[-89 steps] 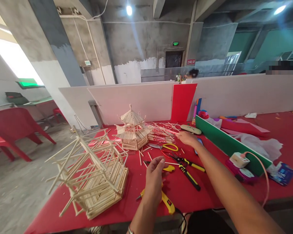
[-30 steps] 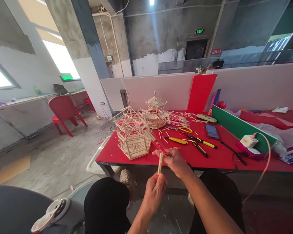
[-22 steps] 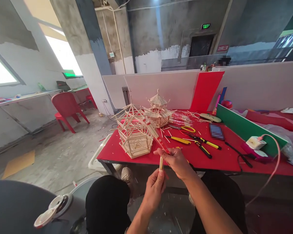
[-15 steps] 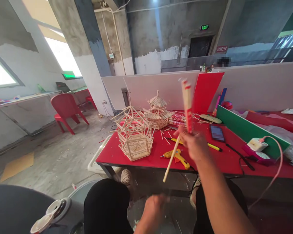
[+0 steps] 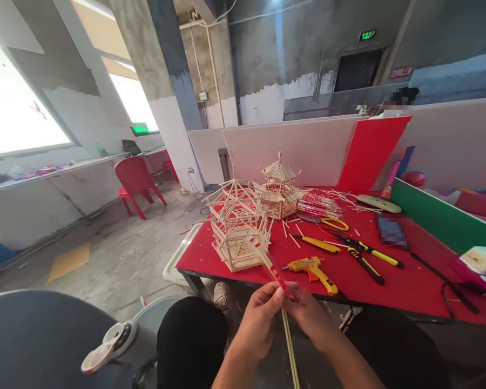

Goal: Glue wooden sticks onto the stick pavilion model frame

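Wooden chopsticks point(image 5: 290, 346) in a red-printed clear wrapper point(image 5: 272, 268) slant through both my hands, over the gap in front of the table edge. My left hand point(image 5: 265, 310) pinches the wrapper with its thumb on top. Right against it, my right hand point(image 5: 305, 310) is closed around the same bundle, its fingertips partly hidden. Bare stick ends stick out below the hands toward my lap. Just beyond the wrapper's upper end stands an open hexagonal stick frame point(image 5: 240, 229). A roofed stick pavilion point(image 5: 280, 186) rises behind it.
On the red table point(image 5: 421, 292) lie a yellow glue gun point(image 5: 314, 270), pliers point(image 5: 362, 251), a yellow-handled cutter point(image 5: 319, 245), scissors point(image 5: 334, 223) and a phone point(image 5: 392, 232). More wrapped chopsticks point(image 5: 319, 205) lie behind. A lidded grey bin point(image 5: 123, 340) stands at lower left.
My right hand has lowered the wrapped chopsticks from upright above the table to near my lap. My left hand has come up and taken hold of them too. The view has swung left.
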Tool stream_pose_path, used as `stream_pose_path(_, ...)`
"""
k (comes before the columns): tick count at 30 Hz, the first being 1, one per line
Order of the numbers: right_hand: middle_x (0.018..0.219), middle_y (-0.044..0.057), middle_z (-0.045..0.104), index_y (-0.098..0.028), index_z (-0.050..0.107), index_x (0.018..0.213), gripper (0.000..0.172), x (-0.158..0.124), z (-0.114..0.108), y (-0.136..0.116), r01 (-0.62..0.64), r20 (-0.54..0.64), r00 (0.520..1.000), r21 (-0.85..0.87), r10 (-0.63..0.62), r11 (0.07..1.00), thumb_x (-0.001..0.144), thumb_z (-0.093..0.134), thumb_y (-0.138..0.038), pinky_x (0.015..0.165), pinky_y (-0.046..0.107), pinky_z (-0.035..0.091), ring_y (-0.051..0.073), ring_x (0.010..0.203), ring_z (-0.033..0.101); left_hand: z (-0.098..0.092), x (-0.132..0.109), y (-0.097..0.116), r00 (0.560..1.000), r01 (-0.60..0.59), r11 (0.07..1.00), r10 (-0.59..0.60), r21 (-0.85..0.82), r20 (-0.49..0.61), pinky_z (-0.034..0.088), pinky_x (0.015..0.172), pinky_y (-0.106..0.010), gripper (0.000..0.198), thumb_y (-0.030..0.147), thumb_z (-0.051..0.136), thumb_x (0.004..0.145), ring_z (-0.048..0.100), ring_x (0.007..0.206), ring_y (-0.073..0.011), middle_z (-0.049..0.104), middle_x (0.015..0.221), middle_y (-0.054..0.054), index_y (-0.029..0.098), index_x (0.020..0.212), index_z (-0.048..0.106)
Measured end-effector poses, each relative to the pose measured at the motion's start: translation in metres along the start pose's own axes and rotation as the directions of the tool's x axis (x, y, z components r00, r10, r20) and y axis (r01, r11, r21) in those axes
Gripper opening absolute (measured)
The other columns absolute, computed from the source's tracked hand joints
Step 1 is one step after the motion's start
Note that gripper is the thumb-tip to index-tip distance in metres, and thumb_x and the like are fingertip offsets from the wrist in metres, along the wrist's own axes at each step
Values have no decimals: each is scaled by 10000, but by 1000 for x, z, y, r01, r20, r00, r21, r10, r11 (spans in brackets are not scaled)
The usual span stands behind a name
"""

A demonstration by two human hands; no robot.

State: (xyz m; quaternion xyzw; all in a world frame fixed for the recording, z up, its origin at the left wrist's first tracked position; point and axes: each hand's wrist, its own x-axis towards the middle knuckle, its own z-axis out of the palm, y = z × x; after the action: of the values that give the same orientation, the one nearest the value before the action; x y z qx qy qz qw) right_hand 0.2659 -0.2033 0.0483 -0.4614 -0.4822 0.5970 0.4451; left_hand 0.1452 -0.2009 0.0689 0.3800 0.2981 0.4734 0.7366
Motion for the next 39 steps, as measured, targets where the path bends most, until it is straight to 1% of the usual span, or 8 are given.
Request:
stream_pose_path(7, 541, -4, 492, -188, 588, 606, 439, 1, -14, 3, -91, -112, 990, 7, 91, 996, 738, 653, -601, 551, 274, 378, 154, 555, 474, -9, -10, -33, 951, 295, 946, -305, 135, 54, 413, 466, -234, 433, 422, 790, 675, 568, 533, -149, 657, 766, -55, 175, 1023, 714)
stream_pose_path(10, 620, 11, 534, -194, 617, 693, 448, -1, -17, -4, 13, -102, 995, -90, -22, 996, 756, 613, -637, 627, 277, 410, 179, 660, 518, -16, -4, -27, 965, 131, 946, -54, 296, -256, 228, 404, -193, 405, 477, 817, 607, 307, 417, -45, 433, 452, 25, 108, 558, 660)
stream_pose_path(13, 595, -36, 435, -205, 603, 807, 469, -8, -15, -1, 98, -131, 985, -120, -113, 988, 815, 518, -666, 546, 236, 347, 127, 577, 418, -20, 6, 0, 864, -84, 976, 173, 203, -472, 180, 407, -182, 417, 527, 765, 663, 234, 430, -34, 367, 449, 62, 115, 672, 700)
stream_pose_path(17, 538, -76, 281, -202, 503, 717, 508, -19, -1, 23, 25, -54, 998, -67, -29, 997, 869, 410, -677, 451, 211, 204, 85, 484, 254, -10, 20, 39, 849, -319, 934, 357, 161, -390, 155, 401, -173, 431, 490, 713, 752, 231, 422, -23, 495, 539, 46, 137, 997, 703)
stream_pose_path(21, 499, -90, 236, -211, 455, 672, 536, -22, 13, 32, -7, -90, 996, 89, 15, 996, 832, 425, -722, 417, 207, 171, 78, 447, 208, 8, 26, 46, 878, -304, 940, 340, 156, -338, 203, 395, -166, 380, 503, 658, 796, 331, 423, -33, 582, 575, -6, 128, 740, 642)
stream_pose_path(29, 959, 71, 682, -215, 667, 997, 451, -18, 45, 19, 199, -199, 963, 84, -179, 976, 886, 460, -599, 737, 292, 489, 213, 844, 616, 11, 2, 3, 933, -211, 948, 268, 238, -240, 394, 536, -206, 390, 486, 584, 859, 472, 532, -85, 655, 681, -47, 139, 688, 633)
stream_pose_path(36, 996, 82, 708, -208, 722, 987, 508, -5, -23, -28, 252, -64, 952, -388, -299, 886, 814, 543, -650, 879, 341, 466, 271, 1007, 619, -12, -10, 12, 990, -62, 872, 114, 486, -78, 314, 459, -211, 454, 548, 514, 877, 439, 448, -89, 615, 540, -35, 138, 702, 603)
stream_pose_path(39, 1098, 93, 691, -227, 673, 1104, 525, 4, -30, -54, 267, -1, 960, -283, -279, 921, 862, 465, -644, 956, 369, 432, 263, 1121, 584, -4, -5, 8, 998, 1, 831, -38, 557, 55, 340, 476, -216, 473, 565, 500, 875, 451, 448, -101, 566, 485, -24, 137, 702, 602)
